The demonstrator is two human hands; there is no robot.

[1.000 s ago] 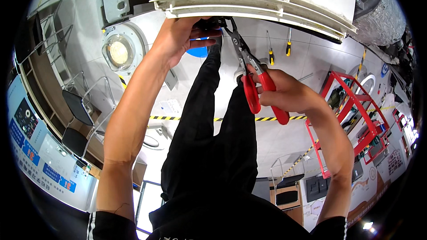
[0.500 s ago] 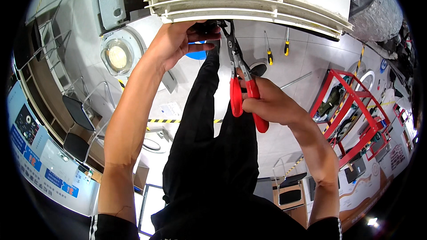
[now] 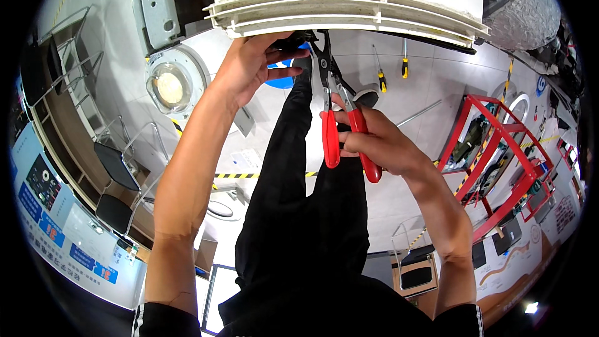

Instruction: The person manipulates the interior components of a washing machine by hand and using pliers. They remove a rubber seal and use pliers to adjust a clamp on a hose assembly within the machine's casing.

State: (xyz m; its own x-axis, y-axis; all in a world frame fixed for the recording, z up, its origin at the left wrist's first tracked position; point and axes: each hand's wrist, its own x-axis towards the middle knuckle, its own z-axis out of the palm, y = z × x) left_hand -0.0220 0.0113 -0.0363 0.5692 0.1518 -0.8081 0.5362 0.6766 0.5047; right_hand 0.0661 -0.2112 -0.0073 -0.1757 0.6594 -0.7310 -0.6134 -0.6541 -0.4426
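Observation:
My right hand [image 3: 380, 140] holds a pair of pliers [image 3: 329, 75] by their red handles. The handles stand apart, with my fingers between and around them. The dark jaws point up to the underside of a white ribbed housing [image 3: 349, 14], at a black part [image 3: 292, 42] below its edge. My left hand [image 3: 246, 75] reaches to that same edge. Its thumb and fingers are around the black part, and the lower fingers stretch out beside the jaws. The housing hides the fingertips of the upper fingers and what the jaws touch.
Two yellow-and-black screwdrivers [image 3: 382, 78] and a metal rod [image 3: 419, 114] lie on the floor. A washing machine door [image 3: 170, 86] is at left, with chairs [image 3: 116, 162] beyond. A red metal frame [image 3: 499, 150] stands right. A foil-wrapped cylinder [image 3: 530, 9] is upper right.
The pliers' red handles are slightly farther apart, and the right fingers have shifted on them. The left hand stays at the black part. The whole view has shifted a little.

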